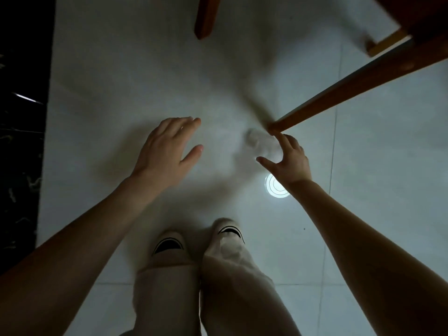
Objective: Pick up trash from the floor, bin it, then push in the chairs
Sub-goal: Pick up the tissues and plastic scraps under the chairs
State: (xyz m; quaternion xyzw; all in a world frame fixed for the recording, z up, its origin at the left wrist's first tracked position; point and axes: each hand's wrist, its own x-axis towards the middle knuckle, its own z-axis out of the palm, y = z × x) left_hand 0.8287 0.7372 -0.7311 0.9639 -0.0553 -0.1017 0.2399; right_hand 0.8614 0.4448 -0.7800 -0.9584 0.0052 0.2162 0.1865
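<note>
A crumpled white paper (260, 143) lies on the pale tiled floor right beside the foot of a wooden chair leg (339, 98). My right hand (287, 161) hovers over the paper with thumb and fingers spread around it; whether they touch it is blurred. My left hand (169, 146) is open, palm down, above bare floor to the left of the paper and holds nothing.
Another wooden leg (206, 18) stands at the top centre, and more chair frame (388, 42) fills the top right. A ceiling lamp's bright round reflection (276, 186) shines on the floor by my right wrist. My two feet (198, 238) stand below. A dark wall (21, 117) runs along the left.
</note>
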